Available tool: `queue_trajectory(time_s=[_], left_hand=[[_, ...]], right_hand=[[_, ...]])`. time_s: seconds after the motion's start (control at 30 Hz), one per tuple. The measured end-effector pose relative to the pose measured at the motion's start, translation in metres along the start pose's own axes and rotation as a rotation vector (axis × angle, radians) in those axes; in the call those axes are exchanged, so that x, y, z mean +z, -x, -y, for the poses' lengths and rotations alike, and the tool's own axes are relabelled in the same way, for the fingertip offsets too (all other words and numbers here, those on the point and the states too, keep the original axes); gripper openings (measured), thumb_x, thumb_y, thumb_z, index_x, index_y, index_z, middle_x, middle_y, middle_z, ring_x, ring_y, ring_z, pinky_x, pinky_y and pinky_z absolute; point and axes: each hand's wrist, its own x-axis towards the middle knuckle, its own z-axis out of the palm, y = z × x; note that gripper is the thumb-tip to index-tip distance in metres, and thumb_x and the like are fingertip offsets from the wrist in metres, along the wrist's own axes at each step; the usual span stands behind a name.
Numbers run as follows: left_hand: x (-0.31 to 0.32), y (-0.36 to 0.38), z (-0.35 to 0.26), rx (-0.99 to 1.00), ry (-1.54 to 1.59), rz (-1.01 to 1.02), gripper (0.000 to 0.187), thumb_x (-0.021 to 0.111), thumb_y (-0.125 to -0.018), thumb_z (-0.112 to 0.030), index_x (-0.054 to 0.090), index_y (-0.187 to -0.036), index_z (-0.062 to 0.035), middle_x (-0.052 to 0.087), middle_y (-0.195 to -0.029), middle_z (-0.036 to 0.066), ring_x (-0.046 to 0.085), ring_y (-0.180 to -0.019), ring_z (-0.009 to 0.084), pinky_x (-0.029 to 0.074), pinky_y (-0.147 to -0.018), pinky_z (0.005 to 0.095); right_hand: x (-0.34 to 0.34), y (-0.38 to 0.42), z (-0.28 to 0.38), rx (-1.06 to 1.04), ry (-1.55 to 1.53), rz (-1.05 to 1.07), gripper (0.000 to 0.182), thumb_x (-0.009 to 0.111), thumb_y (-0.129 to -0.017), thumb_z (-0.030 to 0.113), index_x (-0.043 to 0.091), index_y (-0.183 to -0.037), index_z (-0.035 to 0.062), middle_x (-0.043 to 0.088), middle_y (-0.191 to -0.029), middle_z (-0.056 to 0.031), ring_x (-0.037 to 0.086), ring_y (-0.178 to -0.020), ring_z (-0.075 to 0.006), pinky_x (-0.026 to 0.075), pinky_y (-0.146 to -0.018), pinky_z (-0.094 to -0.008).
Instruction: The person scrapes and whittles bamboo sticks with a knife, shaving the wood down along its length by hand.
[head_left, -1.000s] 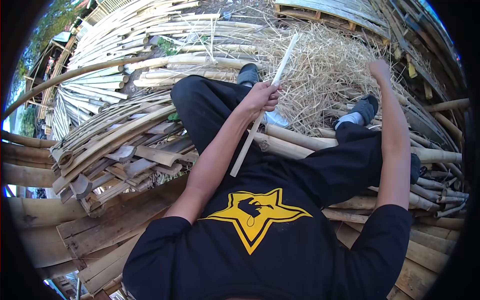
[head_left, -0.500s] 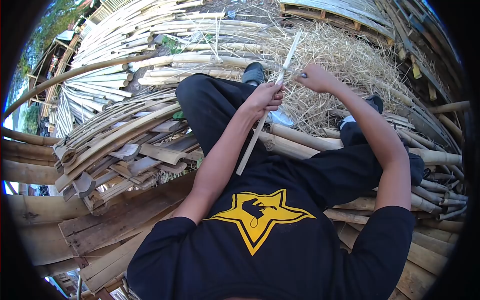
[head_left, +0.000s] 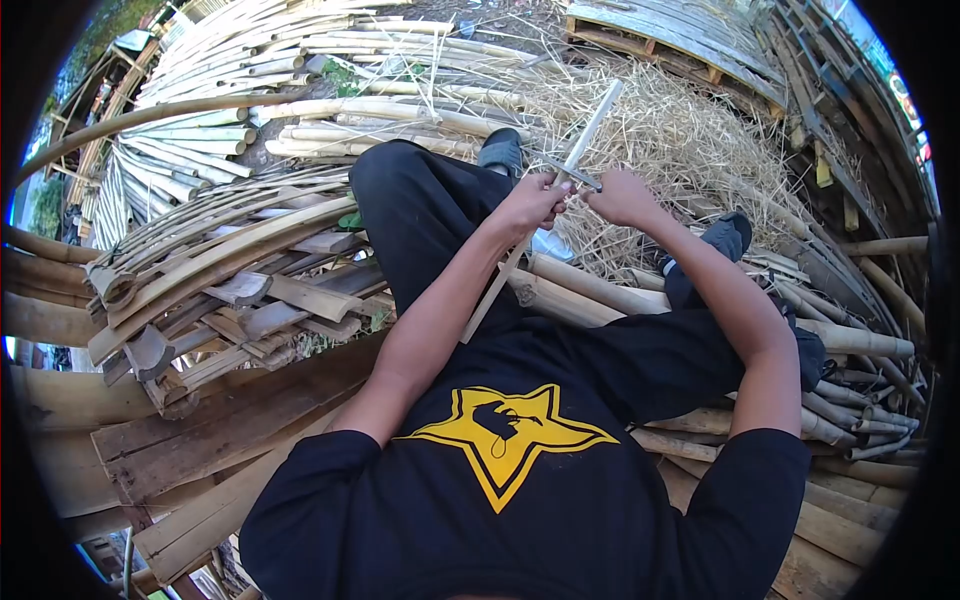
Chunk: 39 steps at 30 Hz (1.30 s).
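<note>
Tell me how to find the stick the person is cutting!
Start at the big heap of straw ahead of the knees. The pale bamboo strip slants up over it, gripped by the left hand. Unlike the surrounding poles, it's thin, flat and off the ground.

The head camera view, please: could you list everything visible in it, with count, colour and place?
bamboo strip: one, pale, gripped in the left hand, slanting up past both hands
knife: one, grey blade, in the right hand, laid across the strip
shavings heap: one, straw-yellow, ahead of the feet
bamboo poles: many, pale, stacked at top left
split bamboo pieces: many, tan-grey, piled at left
wooden planks: several, brown, lower left
pallet: one, weathered, top right
shoes: two, grey, by the shavings
left hand: closed on the strip
right hand: closed on the knife
</note>
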Motion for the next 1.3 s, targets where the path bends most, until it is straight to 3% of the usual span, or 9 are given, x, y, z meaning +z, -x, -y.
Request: queue_trajectory(time_s=[0.2,0.27,0.57,0.63,0.7,0.77,0.93,1.13,1.3], left_hand=[[0.005,-0.01,0.009,0.007,-0.175,-0.093,0.021,0.048,-0.098,-0.025,0.052,-0.098,-0.0044,0.038,-0.059,-0.005,0.027,-0.043,0.0034,0.021,-0.037,0.0217],[0.011,-0.012,0.009,0.147,-0.365,-0.148,0.019,0.047,-0.098,-0.025,0.05,-0.095,-0.0062,0.034,-0.057,-0.006,0.026,-0.042,0.0038,0.02,-0.036,0.0216],[0.015,0.002,0.021,-0.045,-0.085,-0.126,0.018,0.048,-0.098,-0.022,0.043,-0.085,-0.0087,0.031,-0.06,-0.005,0.025,-0.043,0.0029,0.019,-0.036,0.0193],[0.005,0.021,0.014,-0.068,-0.061,-0.144,0.019,0.048,-0.098,-0.023,0.043,-0.086,-0.009,0.031,-0.06,-0.006,0.025,-0.043,0.0016,0.018,-0.035,0.0183],[0.0,0.049,-0.007,-0.092,-0.079,-0.096,0.019,0.048,-0.098,-0.023,0.043,-0.086,-0.0089,0.03,-0.059,-0.006,0.024,-0.043,0.0016,0.018,-0.035,0.0186],[-0.016,0.062,-0.009,-0.119,-0.026,-0.034,0.02,0.044,-0.1,-0.023,0.044,-0.086,-0.0081,0.027,-0.057,-0.007,0.022,-0.041,0.0016,0.017,-0.035,0.0189],[-0.02,0.035,-0.009,-0.121,0.236,0.055,0.022,0.038,-0.102,-0.024,0.046,-0.091,-0.0074,0.025,-0.056,-0.007,0.019,-0.041,0.0024,0.018,-0.034,0.019],[-0.019,0.034,-0.017,-0.054,0.121,-0.025,0.022,0.035,-0.102,-0.027,0.041,-0.095,-0.008,0.028,-0.056,-0.004,0.021,-0.04,0.004,0.018,-0.033,0.0208],[-0.005,0.041,-0.016,-0.003,-0.115,-0.135,0.021,0.039,-0.101,-0.026,0.042,-0.087,-0.0102,0.03,-0.056,-0.005,0.024,-0.04,0.0036,0.017,-0.034,0.0204]], right_hand=[[0.0,-0.002,0.004,-0.021,0.02,-0.005,0.034,0.056,-0.073,0.023,0.064,-0.075,-0.0093,0.063,-0.078,-0.0288,0.064,-0.077,-0.0417,0.052,-0.074,-0.0466],[0.0,-0.003,-0.001,-0.025,0.02,-0.003,0.033,0.055,-0.074,0.023,0.064,-0.077,-0.0089,0.064,-0.08,-0.0285,0.064,-0.078,-0.0418,0.052,-0.075,-0.0466],[0.013,-0.017,-0.023,-0.003,0.148,-0.042,0.021,0.055,-0.071,0.014,0.067,-0.079,-0.0014,0.065,-0.084,-0.0261,0.065,-0.082,-0.0393,0.052,-0.074,-0.0449],[0.048,-0.07,-0.092,0.131,0.133,-0.135,0.027,0.054,-0.073,0.018,0.069,-0.088,0.0001,0.067,-0.089,-0.0241,0.066,-0.083,-0.0366,0.053,-0.075,-0.0447],[-0.012,-0.052,-0.175,0.114,0.51,0.066,0.029,0.052,-0.082,0.025,0.07,-0.091,0.0043,0.068,-0.093,-0.0185,0.066,-0.086,-0.0349,0.052,-0.075,-0.0441],[-0.034,-0.05,-0.249,0.366,0.363,-0.064,0.034,0.047,-0.087,0.028,0.07,-0.093,0.0035,0.067,-0.097,-0.0196,0.065,-0.09,-0.0348,0.051,-0.077,-0.0456],[-0.019,-0.049,-0.16,0.317,-0.02,-0.334,0.039,0.051,-0.079,0.028,0.066,-0.092,-0.0055,0.062,-0.099,-0.0289,0.061,-0.095,-0.0412,0.048,-0.086,-0.0446],[-0.001,-0.033,0.014,-0.094,-0.102,-0.014,0.033,0.053,-0.075,0.021,0.062,-0.081,-0.0106,0.062,-0.09,-0.0317,0.062,-0.091,-0.0419,0.049,-0.081,-0.0444],[0.0,-0.02,0.028,-0.176,0.068,0.015,0.028,0.053,-0.073,0.017,0.065,-0.084,-0.0058,0.065,-0.09,-0.0256,0.064,-0.087,-0.0383,0.052,-0.079,-0.0439]])
